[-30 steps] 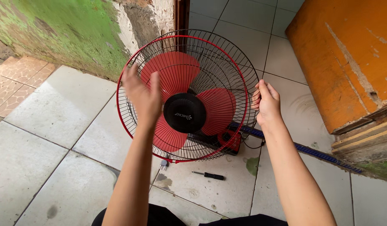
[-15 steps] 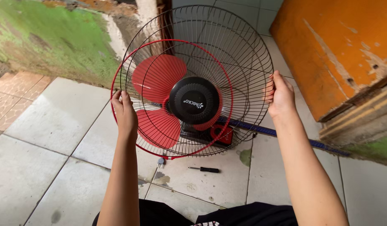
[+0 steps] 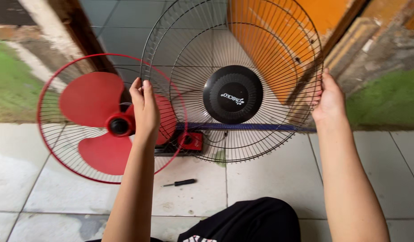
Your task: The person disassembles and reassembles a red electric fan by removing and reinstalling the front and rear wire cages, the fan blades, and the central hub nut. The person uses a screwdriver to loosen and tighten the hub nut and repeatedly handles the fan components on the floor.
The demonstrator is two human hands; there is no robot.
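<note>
- One black wire front grille (image 3: 269,58), round, with a black centre cap (image 3: 233,94), fills the upper middle of the frame, held up off the fan and tilted toward the camera.
- Left hand (image 3: 144,110), centre left: fingers curled together and clamped on the grille's left rim.
- Right hand (image 3: 329,99), right of centre: fingers wrapped round the grille's right rim, thumb on the near side, clamped on it.
- One fan (image 3: 110,123) stands on the floor at the left of the frame, with its red rear guard (image 3: 50,143) in place and the blades bare.
- Three red blades (image 3: 88,98) show around a red hub (image 3: 119,125); the left wrist hides part of the third one.
- One red and black base (image 3: 189,142) lies just behind the left forearm, near the middle.
- One screwdriver (image 3: 180,183) with a black handle lies on the pale floor tiles (image 3: 260,183), lower middle, apart from both hands.
- One orange panel (image 3: 278,40) leans at the upper right, seen through the grille.
- One blue bar (image 3: 242,127) runs across behind the grille's lower part.
</note>
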